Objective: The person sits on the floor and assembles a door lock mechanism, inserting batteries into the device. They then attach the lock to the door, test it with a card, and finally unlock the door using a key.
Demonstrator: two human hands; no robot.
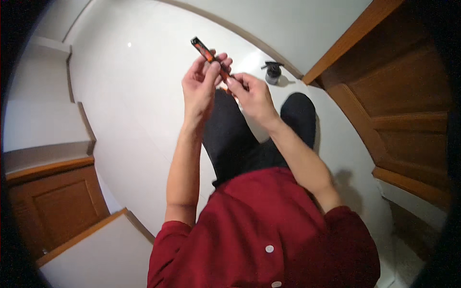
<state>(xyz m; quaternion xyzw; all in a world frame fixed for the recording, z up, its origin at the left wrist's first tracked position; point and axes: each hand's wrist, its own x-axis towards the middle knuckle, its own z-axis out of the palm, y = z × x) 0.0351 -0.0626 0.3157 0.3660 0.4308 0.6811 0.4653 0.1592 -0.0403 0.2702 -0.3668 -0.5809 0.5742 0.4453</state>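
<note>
Two hands (199, 89) (255, 97) holding — one slim object (207, 53), orange-black

The slim stick-shaped item (205, 52) mixes black with orange-red markings. Plain deep red covers the shirt (254, 216), its buttons (269, 249) white, above black trousers (230, 137). The floor (129, 110) is white, the pump bottle (273, 75) black and grey, the wooden door (408, 86) brown.

Stick (206, 54) in both hands: left hand (198, 82) farther along it, right hand (253, 96) at near, right end. Bottle (273, 75) on floor (129, 110), right of hands, beyond right knee (298, 113), before far wall (297, 29). One door (65, 204) near left, another door (413, 72) far right.
</note>
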